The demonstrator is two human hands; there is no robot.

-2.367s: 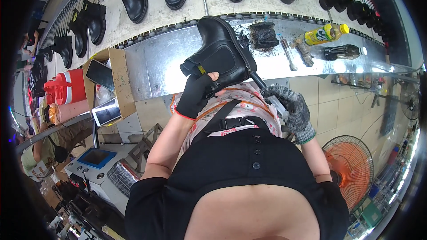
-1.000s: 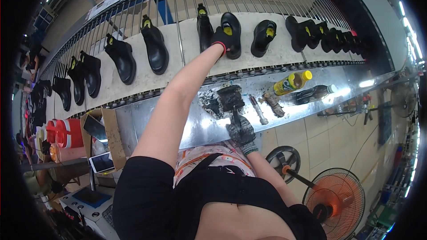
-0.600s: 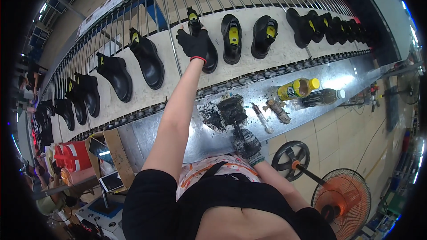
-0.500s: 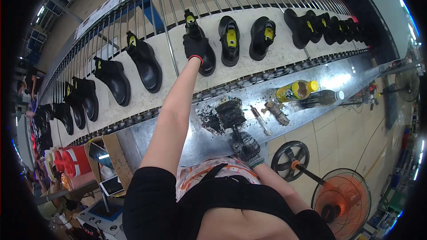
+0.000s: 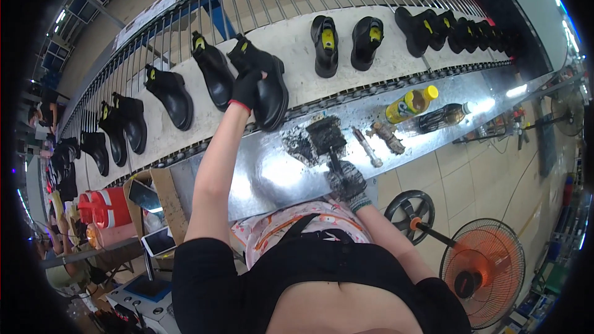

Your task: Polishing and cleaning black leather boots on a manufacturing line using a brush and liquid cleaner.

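My left hand, in a black glove with a red cuff, is closed on the side of a black ankle boot. The boot tilts over the conveyor's near edge, its toe toward me. Beside it another black boot rests on the belt. Low over the metal table, my right hand, in a stained grey knit glove, closes around a dark thin-handled tool. The tool's far end meets a black, smeared pad; its tip cannot be made out.
More black boots line the pale conveyor belt. On the metal table lie a brush-like tool, a crusted lump, a yellow-capped bottle and a dark bottle. An orange fan stands at right, a cardboard box at left.
My left hand has drawn the boot left and toward me, off its place in the row. Boots on the left have shifted rightward. My right hand stays by the black pad.
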